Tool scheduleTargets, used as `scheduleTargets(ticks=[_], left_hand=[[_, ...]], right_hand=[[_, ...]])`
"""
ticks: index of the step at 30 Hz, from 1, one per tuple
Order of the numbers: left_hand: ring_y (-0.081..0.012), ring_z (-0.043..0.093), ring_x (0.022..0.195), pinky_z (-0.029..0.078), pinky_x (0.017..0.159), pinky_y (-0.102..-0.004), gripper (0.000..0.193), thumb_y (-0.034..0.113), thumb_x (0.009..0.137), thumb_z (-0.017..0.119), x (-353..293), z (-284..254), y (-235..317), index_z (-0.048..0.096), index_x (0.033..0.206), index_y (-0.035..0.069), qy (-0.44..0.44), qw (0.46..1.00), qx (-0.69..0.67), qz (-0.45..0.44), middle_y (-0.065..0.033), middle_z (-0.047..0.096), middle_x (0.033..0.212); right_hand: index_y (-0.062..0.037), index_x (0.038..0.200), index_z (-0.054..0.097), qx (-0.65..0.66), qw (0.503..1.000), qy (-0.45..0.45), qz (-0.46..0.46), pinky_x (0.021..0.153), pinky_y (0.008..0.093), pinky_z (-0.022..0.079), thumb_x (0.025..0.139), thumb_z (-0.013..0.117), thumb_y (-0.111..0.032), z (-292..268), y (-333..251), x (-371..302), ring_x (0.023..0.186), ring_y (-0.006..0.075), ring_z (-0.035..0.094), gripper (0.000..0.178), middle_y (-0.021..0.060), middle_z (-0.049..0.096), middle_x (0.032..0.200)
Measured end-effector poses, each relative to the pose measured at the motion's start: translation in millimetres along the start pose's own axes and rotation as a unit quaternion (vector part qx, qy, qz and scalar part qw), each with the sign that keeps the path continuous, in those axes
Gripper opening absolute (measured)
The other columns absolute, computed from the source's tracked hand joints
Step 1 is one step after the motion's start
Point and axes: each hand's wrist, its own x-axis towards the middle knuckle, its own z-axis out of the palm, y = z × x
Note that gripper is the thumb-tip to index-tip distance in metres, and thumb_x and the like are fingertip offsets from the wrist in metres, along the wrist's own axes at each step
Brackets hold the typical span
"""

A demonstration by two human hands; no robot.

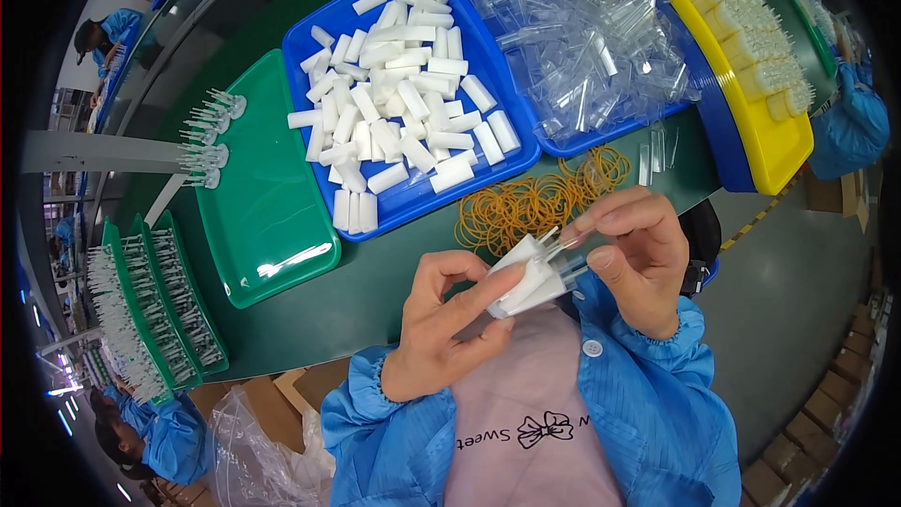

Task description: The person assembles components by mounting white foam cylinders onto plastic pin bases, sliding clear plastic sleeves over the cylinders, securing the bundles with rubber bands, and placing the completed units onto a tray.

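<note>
White foam block (530,286), one piece, partly in clear plastic, held in front of the worker's chest; left hand (436,324) has its fingers clamped on it. Right hand (648,268) at the other end, fingers curled beside a few thin rods (556,242), thumb a little off the index; can't tell from here if they grip.

Containers on the dark green desk (375,291): one blue tray (476,38) full of white foam pieces (385,136), several dozen, too piled to count, three upright together in its near corner. Next to it, second blue tray (563,147), heaped with clear plastic pieces (601,47), no count possible. Further right, one yellow tray (786,152) on top of blue plastic (723,136), holding rows of pale clusters of thin pieces (751,38), uncounted. To the left, one flat green tray (267,225), mostly bare, small groups of white-based pins (211,127) along its left edge. Near that, narrow green racks (169,310), at least two, packed with pin-like parts.

Loose: one pile of orange rubber bands (526,207) just beyond the hands, many overlapping; a few clear strips (659,152) right of it. Three co-workers in blue at least, well apart.
</note>
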Motion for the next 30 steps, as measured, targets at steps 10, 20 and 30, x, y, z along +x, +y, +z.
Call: scheduleTargets(ticks=[10,20,30], left_hand=[[-0.0208,0.052,0.087,0.047,0.074,-0.0297,0.054,-0.001,0.067,0.071,7,0,0,0.063,0.120,0.004,-0.038,0.999,-0.017,0.005,-0.0100,0.045,0.101],[-0.0220,0.054,0.088,0.049,0.074,-0.0303,0.054,0.000,0.064,0.072,3,1,0,0.065,0.117,0.003,0.028,1.000,0.003,0.001,-0.0108,0.047,0.101],[-0.0218,0.055,0.085,0.050,0.071,-0.0307,0.056,0.000,0.056,0.072,4,1,7,0.068,0.112,0.005,0.001,0.998,0.052,0.040,-0.0078,0.049,0.093]], right_hand=[[0.0019,0.104,0.055,0.011,1.000,0.016,-0.008,0.083,0.0317,0.051,0.083,0.068,0.000,-2,1,-5,0.092,0.0212,0.061,0.024,0.0147,0.056,0.104],[0.0012,0.096,0.062,-0.054,0.999,-0.003,0.001,0.079,0.0312,0.051,0.076,0.070,0.005,-2,-8,0,0.090,0.0223,0.063,0.022,0.0158,0.062,0.099],[-0.0025,0.090,0.065,-0.129,0.976,-0.041,-0.169,0.074,0.0381,0.058,0.068,0.075,0.008,1,-14,-3,0.084,0.0301,0.069,0.026,0.0181,0.066,0.095]])
